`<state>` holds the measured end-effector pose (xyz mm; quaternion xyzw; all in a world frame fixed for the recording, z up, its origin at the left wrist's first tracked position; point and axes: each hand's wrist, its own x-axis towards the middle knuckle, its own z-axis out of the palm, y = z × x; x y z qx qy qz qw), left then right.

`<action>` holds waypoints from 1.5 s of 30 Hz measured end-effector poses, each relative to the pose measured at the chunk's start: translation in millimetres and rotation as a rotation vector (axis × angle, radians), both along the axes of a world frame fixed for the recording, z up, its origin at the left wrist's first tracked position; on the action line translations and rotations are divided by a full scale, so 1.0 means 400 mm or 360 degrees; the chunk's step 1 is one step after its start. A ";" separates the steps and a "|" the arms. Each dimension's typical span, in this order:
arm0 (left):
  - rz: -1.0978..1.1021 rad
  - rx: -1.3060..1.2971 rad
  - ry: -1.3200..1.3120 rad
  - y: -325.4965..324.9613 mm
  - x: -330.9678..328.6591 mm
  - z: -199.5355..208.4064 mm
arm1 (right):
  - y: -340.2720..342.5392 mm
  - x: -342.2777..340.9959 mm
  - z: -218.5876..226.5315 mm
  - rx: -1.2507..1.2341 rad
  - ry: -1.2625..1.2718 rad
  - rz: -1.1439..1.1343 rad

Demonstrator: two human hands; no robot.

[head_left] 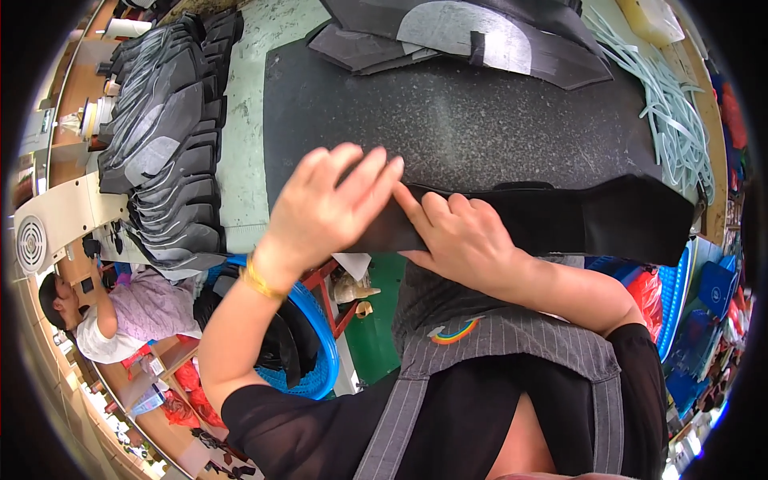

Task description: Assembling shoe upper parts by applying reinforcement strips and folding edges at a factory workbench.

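A long, black, flexible panel lies along the near edge of the dark work mat, its angular end reaching far to the right. My right hand is closed on the panel's left part, thumb at the near edge and index finger stretched over the top. Close to that fingertip, my left hand is lifted over the panel's left end, its fingers loosely bent and apart, with nothing visible in them. It hides that end of the panel. Beyond the mat's middle lie stacked dark panels, the upper one bearing a silvery half-round patch.
Overlapping black pieces line the table's left side. Pale thin strips lie heaped at the right, near a yellowish container. Below are a blue basket and a red metal frame. Another person works at the left.
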<state>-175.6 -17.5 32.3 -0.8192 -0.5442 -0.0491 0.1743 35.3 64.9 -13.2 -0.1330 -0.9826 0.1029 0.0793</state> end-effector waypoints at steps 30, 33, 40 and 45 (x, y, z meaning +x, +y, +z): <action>0.1175 0.0745 -0.0382 -0.097 0.048 -0.030 | 0.545 0.366 0.110 0.0463 0.0901 -0.0795; 0.1580 0.0392 0.0091 -0.134 -0.091 -0.054 | 0.762 0.482 0.038 0.0440 0.0425 -0.1263; 0.0323 0.0318 -0.0334 0.364 0.092 -0.055 | 0.826 0.454 0.013 0.0101 0.0588 -0.1186; 0.0331 0.0121 -0.1006 0.401 0.084 -0.009 | 0.741 0.590 0.128 -0.1561 0.1613 -0.1324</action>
